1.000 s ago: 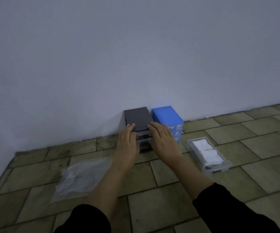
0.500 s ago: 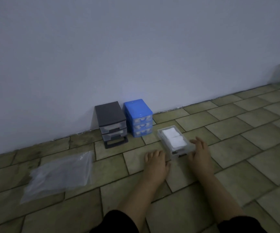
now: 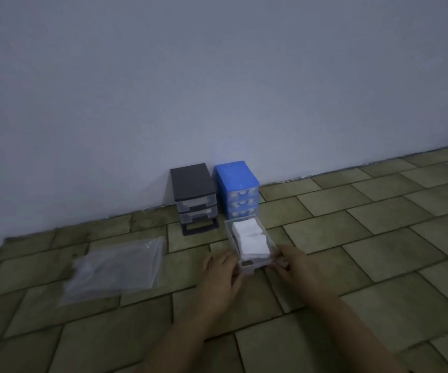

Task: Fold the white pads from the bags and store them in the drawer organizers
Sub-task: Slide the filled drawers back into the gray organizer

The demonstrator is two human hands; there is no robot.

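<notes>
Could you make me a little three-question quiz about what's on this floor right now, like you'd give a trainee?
1. True or false: the clear drawer holding white pads sits inside the grey organizer.
2. Which slot of the grey organizer is open and without a drawer: A top, B middle, C bottom?
3. What lies on the tiles left of the left hand?

Key
1. False: it is out on the floor in front of the blue organizer, between the left hand and the right hand, which are at its near corners.
2. C.
3. A clear plastic bag, lying flat.
</notes>
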